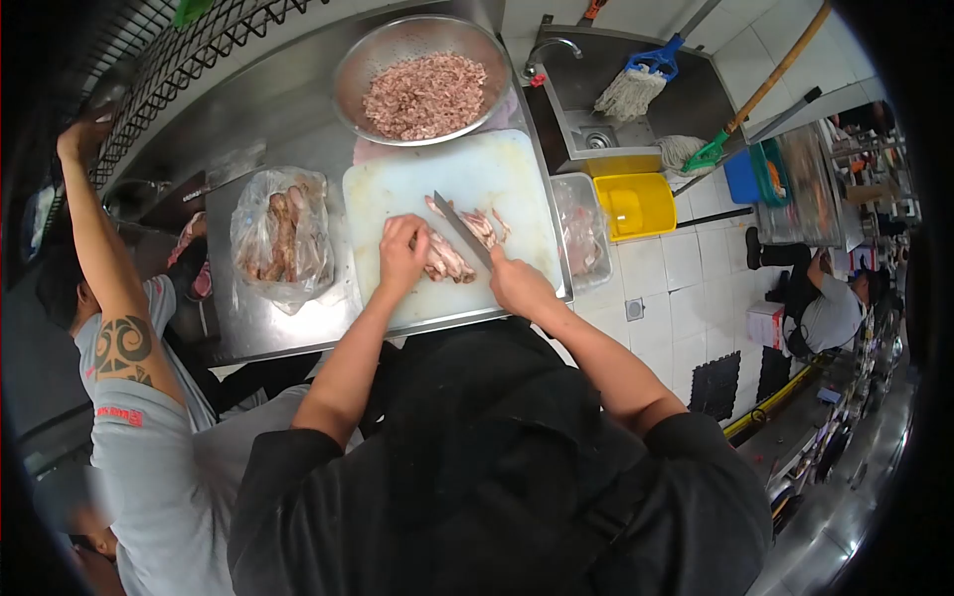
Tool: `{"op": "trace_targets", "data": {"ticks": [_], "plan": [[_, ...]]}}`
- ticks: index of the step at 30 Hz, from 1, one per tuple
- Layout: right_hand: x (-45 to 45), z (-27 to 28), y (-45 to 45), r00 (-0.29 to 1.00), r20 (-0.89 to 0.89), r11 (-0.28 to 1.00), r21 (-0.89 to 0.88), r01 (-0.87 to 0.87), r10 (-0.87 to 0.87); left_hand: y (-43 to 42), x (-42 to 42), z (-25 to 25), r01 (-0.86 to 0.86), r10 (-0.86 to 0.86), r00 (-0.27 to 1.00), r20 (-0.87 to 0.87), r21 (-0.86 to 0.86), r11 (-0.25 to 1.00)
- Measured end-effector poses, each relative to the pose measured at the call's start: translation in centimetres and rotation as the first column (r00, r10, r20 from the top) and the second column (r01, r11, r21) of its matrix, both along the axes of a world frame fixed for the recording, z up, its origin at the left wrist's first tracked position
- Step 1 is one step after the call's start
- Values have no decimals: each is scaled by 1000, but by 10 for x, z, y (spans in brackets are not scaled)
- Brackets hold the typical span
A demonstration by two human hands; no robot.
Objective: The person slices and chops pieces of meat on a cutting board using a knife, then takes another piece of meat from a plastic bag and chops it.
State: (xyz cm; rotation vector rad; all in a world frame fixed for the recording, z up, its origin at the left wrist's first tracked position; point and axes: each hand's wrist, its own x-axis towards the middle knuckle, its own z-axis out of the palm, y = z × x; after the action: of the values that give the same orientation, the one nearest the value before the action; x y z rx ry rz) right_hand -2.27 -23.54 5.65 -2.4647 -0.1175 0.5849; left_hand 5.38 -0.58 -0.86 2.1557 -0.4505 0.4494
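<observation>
On a white cutting board (378,189) lie strips of raw meat (449,260). My left hand (403,250) rests on the left end of the strips with its fingers curled over them. My right hand (521,285) is wrapped round the handle of a knife (463,230). The blade points up and to the left, between the strips and some cut pieces (484,227) on its right. A large steel bowl (350,91) of chopped meat stands beyond the board. Left of the board sits a clear plastic bag (283,236) with long pieces of meat inside.
A clear plastic tub (584,230) adjoins the board's right edge. Further right are a sink (571,87), a yellow bin (636,206) and mops (633,91). A person in grey (149,457) stands close at my left, one arm raised. Another person (833,313) is at far right.
</observation>
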Motion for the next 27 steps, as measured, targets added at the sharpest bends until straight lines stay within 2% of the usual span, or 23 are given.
{"op": "trace_targets", "data": {"ticks": [2, 3, 6, 7, 9, 12, 16, 19, 22, 24, 25, 27], "plan": [[-1, 3, -2, 1000, -18, 1000, -23, -11, 10, 10, 14, 6, -39, 42, 999, -26, 114, 993], [0, 5, -3, 999, -29, 999, -49, -19, 17, 11, 22, 9, -47, 50, 998, -25, 114, 992], [-4, 12, -3, 1000, -27, 1000, -24, -16, 16, 16, 43, 14, 190, -163, 978, -128, 233, 954], [-4, 13, -2, 999, -25, 999, -26, -24, 23, 16, 48, 14, 182, -156, 980, -126, 231, 956], [-3, 15, 0, 1000, 5, 1000, -26, -11, 11, 14, 52, 13, 286, -260, 958, -123, 312, 906], [10, 23, 11, 1000, -6, 998, -66, -24, 24, 11, 54, 9, 298, -293, 954, -68, 349, 889], [23, 30, 21, 999, -31, 995, -99, -20, 17, 12, 60, 5, 315, -326, 945, -37, 377, 871], [34, 5, 31, 999, -28, 998, -58, -19, 17, 14, 63, 3, 320, -334, 942, -21, 348, 881], [60, -17, 40, 997, 74, 1000, 21, 10, -12, 15, 64, 6, 356, -367, 929, -38, 357, 864], [69, -12, 40, 985, 174, 998, -67, -1, 12, 15, 63, 9, 372, -352, 928, -119, 327, 869], [69, -1, 38, 984, 177, 998, -64, -3, 14, 15, 62, 12, 368, -349, 930, -118, 331, 869], [57, 20, 28, 997, 57, 996, -73, 56, -52, 14, 54, 16, 428, -386, 903, -190, 299, 853]]}}
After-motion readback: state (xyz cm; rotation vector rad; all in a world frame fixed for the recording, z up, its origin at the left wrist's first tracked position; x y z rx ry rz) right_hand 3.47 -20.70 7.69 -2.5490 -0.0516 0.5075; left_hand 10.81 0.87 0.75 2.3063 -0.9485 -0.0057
